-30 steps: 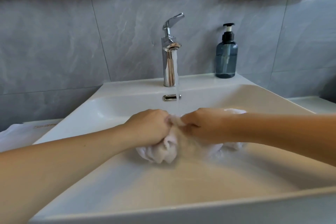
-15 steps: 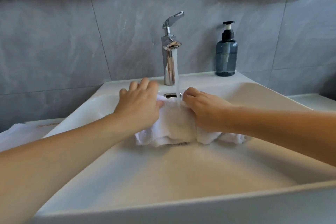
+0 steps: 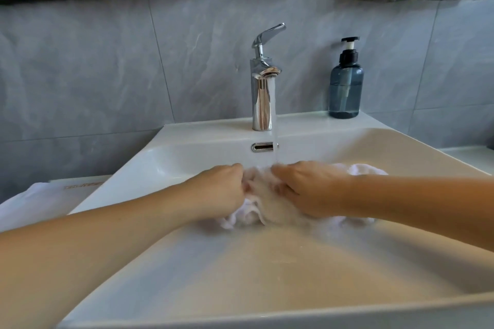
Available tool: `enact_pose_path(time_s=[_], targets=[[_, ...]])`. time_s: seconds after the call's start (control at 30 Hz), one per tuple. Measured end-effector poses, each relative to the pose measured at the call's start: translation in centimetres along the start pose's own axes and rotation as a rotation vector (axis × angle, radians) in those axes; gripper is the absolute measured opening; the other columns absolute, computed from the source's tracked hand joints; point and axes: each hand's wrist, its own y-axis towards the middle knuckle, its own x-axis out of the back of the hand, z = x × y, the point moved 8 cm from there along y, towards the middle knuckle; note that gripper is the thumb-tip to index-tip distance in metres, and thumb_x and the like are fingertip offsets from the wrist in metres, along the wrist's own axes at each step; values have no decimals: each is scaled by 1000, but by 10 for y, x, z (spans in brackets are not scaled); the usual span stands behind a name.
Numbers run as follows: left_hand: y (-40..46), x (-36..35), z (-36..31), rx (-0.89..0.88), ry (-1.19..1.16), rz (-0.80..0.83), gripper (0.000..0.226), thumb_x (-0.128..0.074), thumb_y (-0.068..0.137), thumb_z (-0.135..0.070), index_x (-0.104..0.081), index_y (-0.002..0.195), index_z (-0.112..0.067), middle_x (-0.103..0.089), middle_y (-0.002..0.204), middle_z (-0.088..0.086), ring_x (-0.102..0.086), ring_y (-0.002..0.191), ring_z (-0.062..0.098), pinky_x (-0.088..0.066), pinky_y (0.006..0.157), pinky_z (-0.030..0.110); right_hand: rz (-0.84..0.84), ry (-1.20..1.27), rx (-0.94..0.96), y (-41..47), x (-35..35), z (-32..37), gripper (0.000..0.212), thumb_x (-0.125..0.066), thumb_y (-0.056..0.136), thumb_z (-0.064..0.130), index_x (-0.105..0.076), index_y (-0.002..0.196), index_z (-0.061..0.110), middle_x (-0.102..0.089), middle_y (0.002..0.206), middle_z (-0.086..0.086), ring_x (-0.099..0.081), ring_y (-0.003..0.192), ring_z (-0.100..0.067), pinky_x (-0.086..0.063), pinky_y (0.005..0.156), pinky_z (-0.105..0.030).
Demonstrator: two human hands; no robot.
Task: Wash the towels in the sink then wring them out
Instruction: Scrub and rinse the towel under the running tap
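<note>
Towel: bunched, gripped by left hand and right hand under tap stream
Risk: splashing over sink rim could be caused by hard scrubbing

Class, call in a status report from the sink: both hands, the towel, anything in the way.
Left hand and right hand both grip the bunched white cloth towel. Towel under the chrome tap's running stream, in the white basin. Nothing in the way.

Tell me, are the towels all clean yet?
Not yet. The tap is on and the white towel is already wet in the sink. Right now the left hand and right hand bunch and scrub it under the water. Wringing is not yet done, and a white cloth waits beside the sink, maybe another towel.
</note>
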Motion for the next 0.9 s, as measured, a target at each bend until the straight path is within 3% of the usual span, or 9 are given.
enact_pose_path(time_s=[0.07,0.17,0.23,0.33,0.5,0.6,0.77,0.83,0.9], targets=[[2,3,0,-16,-27,-70,13,-48,93,-15,-43,84,-23,-56,88,-4,-54,84,20,-45,70,35,17,-15,48,-3,-1,5,23,-31,105,37,-42,98,19,-57,103,-7,-49,85,-24,-33,71,-33],[-2,4,-7,-66,-268,-80,28,-50,99,-21,-41,73,-19,-48,72,-6,-45,68,16,-36,61,32,35,-69,-55,9,-3,-6,26,-29,105,24,-51,116,15,-55,116,-7,-50,88,-24,-42,77,-34],[0,6,-6,-64,-267,-83,31,-50,99,-21,-42,69,-20,-49,70,-7,-45,66,15,-34,58,29,64,-10,-33,5,-4,-6,17,-31,104,28,-46,101,21,-58,101,-4,-50,83,-24,-42,73,-36],[2,9,-2,-30,-208,-97,31,-47,96,-14,-44,67,-24,-51,70,-9,-47,65,12,-34,55,26,39,75,52,1,-2,3,25,-34,104,35,-41,84,23,-49,76,3,-50,77,-24,-37,68,-34],[-2,3,-14,-92,-421,3,35,-57,99,-23,-42,67,-19,-42,62,-9,-39,57,11,-33,55,27,7,71,-23,12,-3,-14,25,-33,103,22,-45,81,21,-45,81,6,-48,83,-23,-37,72,-32],[2,10,-2,-9,-219,-107,36,-49,100,-29,-40,68,-19,-45,65,-6,-39,58,13,-29,53,29,13,83,2,7,-2,-10,23,-33,104,27,-46,85,24,-49,82,6,-50,84,-25,-37,72,-34],[0,16,-19,-107,-301,-106,37,-53,101,-30,-39,68,-19,-43,66,-7,-40,63,14,-31,59,30,-41,129,-119,14,1,-33,16,-32,105,27,-45,110,21,-60,100,-10,-54,85,-29,-43,75,-36],[5,24,-2,-19,-142,-198,35,-47,102,-37,-40,71,-21,-49,84,-6,-47,82,20,-37,69,34,-41,174,-71,14,0,-29,26,-34,104,31,-37,130,27,-61,103,-11,-55,90,-32,-45,79,-40],[12,22,10,60,-191,-198,26,-41,102,-38,-46,80,-26,-52,105,-4,-49,94,22,-43,80,37,-73,207,29,11,2,-21,20,-40,100,28,-39,120,29,-58,92,-2,-55,89,-29,-42,73,-38]])
